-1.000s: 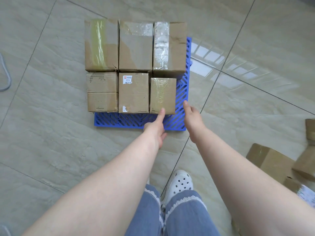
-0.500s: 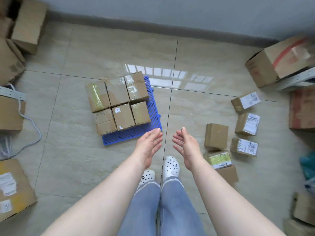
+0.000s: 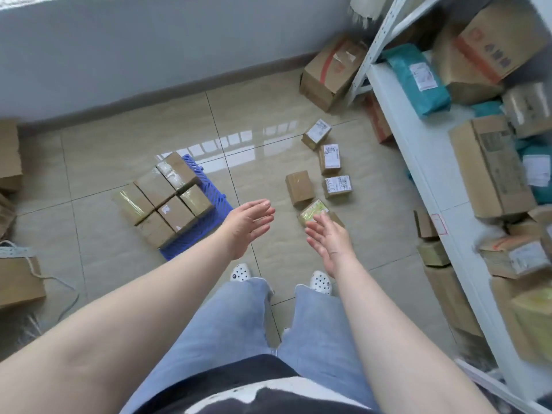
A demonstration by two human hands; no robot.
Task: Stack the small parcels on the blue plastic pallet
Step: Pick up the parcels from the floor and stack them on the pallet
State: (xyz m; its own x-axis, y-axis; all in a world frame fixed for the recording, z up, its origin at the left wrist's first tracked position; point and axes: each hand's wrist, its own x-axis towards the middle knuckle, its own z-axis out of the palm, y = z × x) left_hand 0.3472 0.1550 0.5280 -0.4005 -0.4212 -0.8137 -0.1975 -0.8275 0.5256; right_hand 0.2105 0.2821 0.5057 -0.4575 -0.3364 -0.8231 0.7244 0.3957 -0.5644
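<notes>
The blue plastic pallet [image 3: 209, 222] lies on the tiled floor left of centre, with several brown cardboard parcels [image 3: 162, 198] packed side by side on it. My left hand [image 3: 246, 222] hovers open and empty just right of the pallet. My right hand [image 3: 327, 237] is open and empty too, held above a yellow-taped parcel [image 3: 313, 210] on the floor. Several more small parcels lie loose to the right: a plain brown one [image 3: 299, 187] and labelled ones [image 3: 337, 186], [image 3: 329, 159], [image 3: 317, 133].
A white metal shelf rack [image 3: 418, 150] full of boxes and teal bags lines the right side. A large red-striped carton [image 3: 331, 71] sits by the grey wall. More cartons [image 3: 18, 282] and a cord lie at the left. My feet in white clogs [image 3: 240, 271] stand on bare tile.
I have stood up and backed away from the pallet, and the view has swung right toward the loose parcels and shelf. Both hands left the pallet's parcels and stay open.
</notes>
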